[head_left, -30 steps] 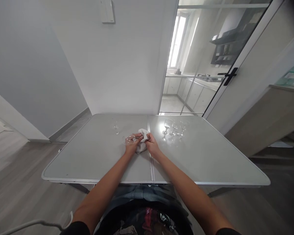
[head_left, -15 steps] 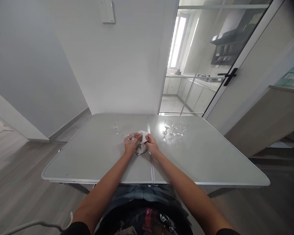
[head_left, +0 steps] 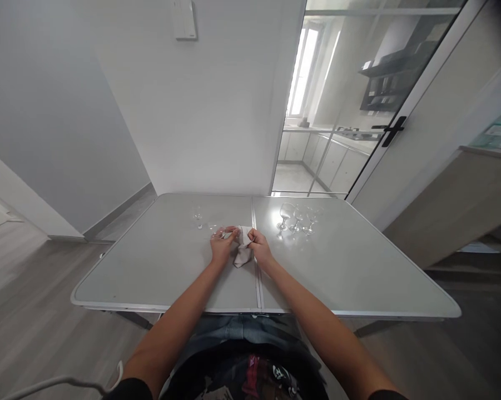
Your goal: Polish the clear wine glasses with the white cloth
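Note:
Over the middle of the table, my left hand is closed around a clear wine glass. The glass lies tilted with its bowl to the left, and my fingers cover part of it. My right hand grips a pale cloth against the foot end of the glass, and the cloth's lower part hangs between both hands. The foot itself is hidden by cloth and fingers. Another wine glass stands upright beyond my left hand. Farther right, a wine glass stands in a group of 3.
The grey table has a metal rim and a seam down its middle. A white wall rises behind it. At the back right is a glazed door with a black handle. A shelf unit stands at the right.
The cloth has shifted and hangs slightly lower between my hands. Both hands have moved only a little; the standing glasses have stayed put.

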`<state>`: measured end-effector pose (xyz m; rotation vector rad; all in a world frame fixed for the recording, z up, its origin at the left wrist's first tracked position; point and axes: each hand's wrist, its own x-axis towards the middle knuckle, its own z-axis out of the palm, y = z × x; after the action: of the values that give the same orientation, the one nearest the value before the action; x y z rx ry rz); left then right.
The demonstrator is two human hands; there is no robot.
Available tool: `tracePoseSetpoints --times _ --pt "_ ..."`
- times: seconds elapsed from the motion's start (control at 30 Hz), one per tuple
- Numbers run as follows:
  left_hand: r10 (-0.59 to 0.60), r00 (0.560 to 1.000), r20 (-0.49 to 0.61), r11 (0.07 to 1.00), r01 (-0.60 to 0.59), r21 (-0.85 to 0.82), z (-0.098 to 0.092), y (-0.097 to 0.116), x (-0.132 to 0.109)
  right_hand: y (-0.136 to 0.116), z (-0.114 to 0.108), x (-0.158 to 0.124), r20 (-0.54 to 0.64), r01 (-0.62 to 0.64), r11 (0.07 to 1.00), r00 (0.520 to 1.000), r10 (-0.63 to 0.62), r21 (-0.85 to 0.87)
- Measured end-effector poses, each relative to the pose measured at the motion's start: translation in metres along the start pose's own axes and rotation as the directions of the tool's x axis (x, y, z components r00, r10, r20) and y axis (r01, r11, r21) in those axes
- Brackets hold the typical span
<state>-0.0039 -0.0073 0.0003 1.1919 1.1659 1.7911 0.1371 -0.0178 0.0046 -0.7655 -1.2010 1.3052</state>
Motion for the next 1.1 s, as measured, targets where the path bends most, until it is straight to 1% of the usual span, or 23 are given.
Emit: tracePoseSetpoints --times 0.07,0.17,0.23,0.27,0.37,0.43,0.5,0.57,0.63,0.73,0.87,0.9,0.97,1.0,1.03,1.1 --pt "-0.021 1.000 -0.008 1.000 0.020 -0.017 -0.001 -0.001 0.001 -0.001 0.000 -0.001 -0.006 0.015 1.000 1.000 -0.015 0.018" --pt "-0.007 0.997 0.073 1.000 0.009 -0.029 0.000 -0.001 -0.001 -0.003 0.002 -0.001 -0.021 0.024 0.994 1.000 -0.022 0.107" --pt "0.013 0.995 0.104 1.000 -0.012 -0.010 0.002 0.000 -0.002 -0.002 0.004 0.000 -0.003 0.011 0.990 1.000 -0.010 0.144" --pt "0.016 0.996 0.093 1.000 -0.015 -0.008 0.002 -0.001 -0.001 -0.001 0.004 0.000 0.017 -0.003 0.990 1.000 0.001 0.141" --pt "-0.009 1.000 -0.004 1.000 0.009 -0.026 0.001 -0.004 0.003 0.002 0.002 0.000 0.077 -0.048 0.997 0.996 0.043 0.063" --pt "-0.029 0.999 -0.045 0.999 0.028 -0.029 -0.002 -0.006 0.006 0.002 0.001 0.000 0.074 -0.050 0.998 0.996 0.047 0.029" --pt "-0.034 0.999 -0.042 0.999 0.034 -0.019 -0.003 -0.007 0.006 0.001 0.001 -0.001 0.040 -0.023 0.998 0.999 0.021 0.057" --pt "-0.043 0.999 0.004 0.999 0.043 -0.024 -0.002 -0.005 0.004 -0.002 0.001 -0.002 0.010 0.011 0.995 1.000 -0.012 0.101" --pt "-0.054 0.994 0.093 0.998 0.057 -0.022 0.001 -0.003 0.000 -0.005 0.001 -0.004 -0.001 0.054 0.994 0.999 -0.054 0.093" --pt "-0.039 0.974 0.225 0.999 0.034 0.027 0.005 -0.003 -0.003 -0.008 -0.001 -0.006 0.007 0.139 0.990 0.990 -0.138 -0.012" --pt "-0.006 0.946 0.324 0.992 -0.036 0.124 0.007 -0.009 -0.006 -0.009 -0.003 -0.005 -0.003 0.276 0.952 0.960 -0.279 -0.136" --pt "-0.007 0.929 0.369 0.989 -0.049 0.142 0.007 -0.011 -0.008 -0.008 -0.004 -0.005 0.003 0.307 0.935 0.950 -0.311 -0.177" --pt "0.002 0.876 0.483 0.982 -0.094 0.166 0.007 -0.013 -0.012 -0.007 -0.007 -0.003 0.053 0.358 0.876 0.931 -0.361 -0.324" --pt "0.014 0.842 0.539 0.976 -0.130 0.176 0.007 -0.013 -0.014 -0.006 -0.009 -0.002 0.091 0.384 0.819 0.919 -0.383 -0.426" --pt "0.030 0.809 0.587 0.967 -0.172 0.187 0.007 -0.012 -0.016 -0.005 -0.011 -0.001 0.134 0.411 0.741 0.904 -0.405 -0.531" --pt "0.068 0.762 0.644 0.941 -0.263 0.212 0.007 -0.009 -0.019 -0.005 -0.017 0.001 0.206 0.451 0.558 0.870 -0.448 -0.696"
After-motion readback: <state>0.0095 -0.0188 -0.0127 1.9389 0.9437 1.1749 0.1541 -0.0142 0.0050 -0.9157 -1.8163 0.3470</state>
